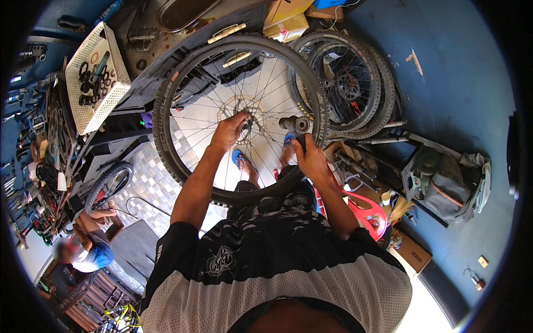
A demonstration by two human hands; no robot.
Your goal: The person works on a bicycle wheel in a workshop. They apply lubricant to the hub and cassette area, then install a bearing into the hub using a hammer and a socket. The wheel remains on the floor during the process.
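Note:
A bicycle wheel [165, 119] with a knobby black tyre lies in front of me, its lower edge against my thighs. At its hub, my left hand [227, 133] is closed, fingers pinched around a small dark piece that I cannot make out. Thin spokes and a brake disc [226, 105] show around the hub. My right hand [312, 162] grips the short dark handle of a hammer [300, 125]. The hammer's rounded head is raised over the right side of the wheel, apart from the hub.
A cream plastic basket [123, 89] of small parts stands by a workbench [145, 77] at the far left. Several wheels [383, 94] lean at the far right, near a grey bag [447, 186]. A red plastic chair [373, 213] is beside me. Another person [97, 250] sits at the lower left.

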